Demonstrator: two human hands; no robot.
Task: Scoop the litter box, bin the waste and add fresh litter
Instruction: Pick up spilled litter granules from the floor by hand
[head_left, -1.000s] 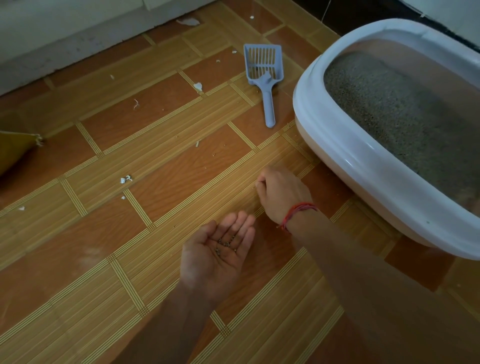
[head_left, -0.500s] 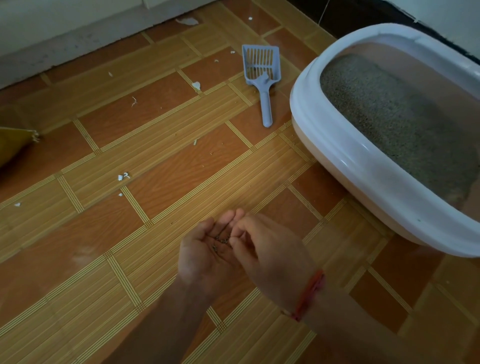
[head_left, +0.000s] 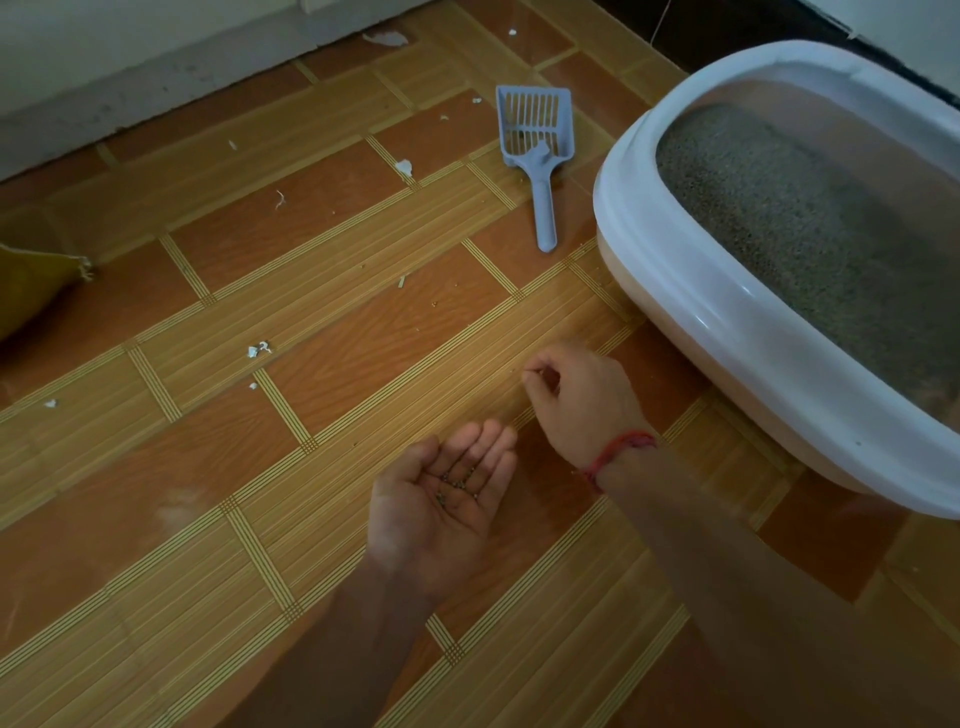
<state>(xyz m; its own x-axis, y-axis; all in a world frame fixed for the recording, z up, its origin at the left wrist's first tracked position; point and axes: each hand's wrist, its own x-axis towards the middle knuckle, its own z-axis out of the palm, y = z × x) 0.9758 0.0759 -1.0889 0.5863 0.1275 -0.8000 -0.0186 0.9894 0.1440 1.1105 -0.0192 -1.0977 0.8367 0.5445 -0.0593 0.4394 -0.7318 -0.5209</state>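
A white-rimmed litter box (head_left: 691, 306) stands on the floor at the right, holding grey litter (head_left: 810, 234). A blue-grey slotted scoop (head_left: 537, 150) lies on the floor to its left, handle toward me. My left hand (head_left: 441, 504) is held palm up and cupped, with several dark litter grains (head_left: 457, 483) lying in it. My right hand (head_left: 582, 395), with a red thread at the wrist, is down at the floor just left of the box. Its thumb and forefinger are pinched together; whether a grain sits between them is too small to tell.
The floor is orange and tan wood-patterned tile with white scraps (head_left: 257, 351) and tiny grains scattered on it. A yellow sack corner (head_left: 36, 280) shows at the left edge. A pale wall base (head_left: 156, 67) runs along the top left.
Half a second ago my right hand was over the left palm. It has since moved back out to the floor beside the box, fingers pinched. The left hand stays cupped.
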